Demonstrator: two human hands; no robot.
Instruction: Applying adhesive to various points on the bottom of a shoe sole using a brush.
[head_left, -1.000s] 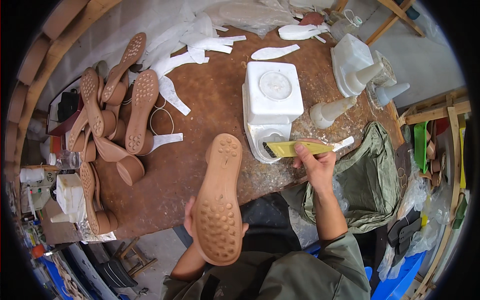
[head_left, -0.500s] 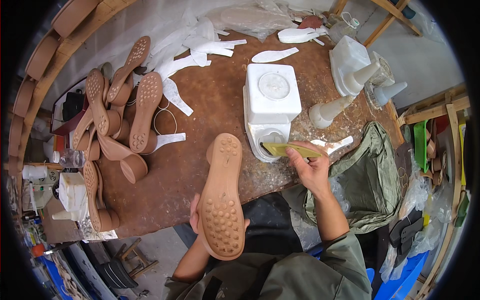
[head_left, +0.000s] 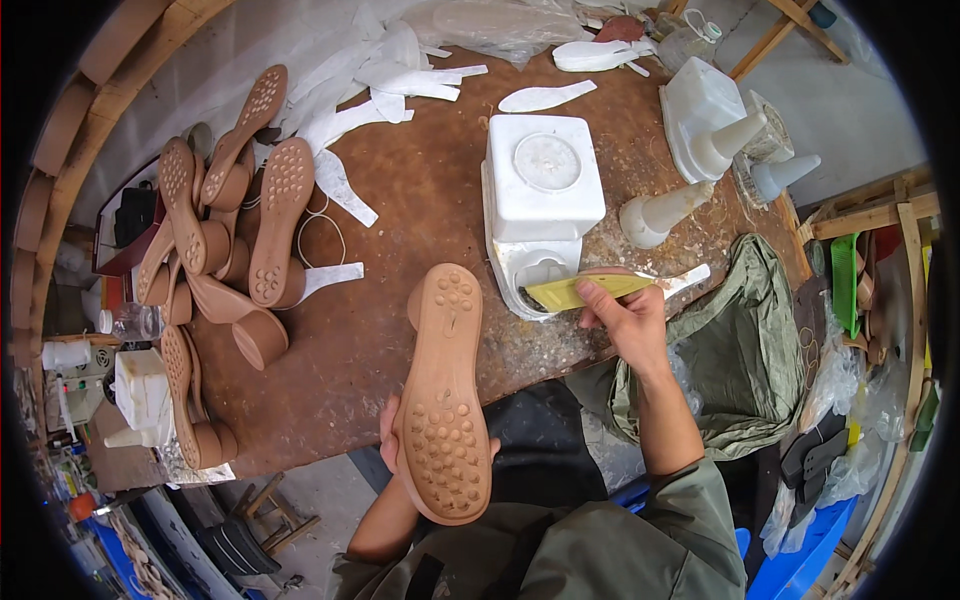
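My left hand (head_left: pixel 391 436) is closed round a tan heeled shoe sole (head_left: pixel 446 400); its studded side faces up, and most of my fingers are hidden behind it. In my right hand (head_left: pixel 632 322) is a flat yellow-handled brush (head_left: pixel 590 290), pinched by the handle. The brush's dark tip dips into the round opening at the front of a white plastic glue pot (head_left: pixel 545 190). That opening holds something pale. Just past my right fingers lies a white insole piece (head_left: pixel 688 283).
More tan soles (head_left: pixel 282 215) are heaped at the left of the brown table (head_left: pixel 400 180). White cut pieces (head_left: pixel 400 85) pile up at the back. To the right stand a second white pot (head_left: pixel 700 105), a cone-shaped nozzle (head_left: pixel 660 212) and a green cloth bag (head_left: pixel 745 350).
My right hand has shifted slightly right, and the brush handle has turned to show more of its flat side. The tip stays at the pot's opening. My left hand holds the sole nearly still.
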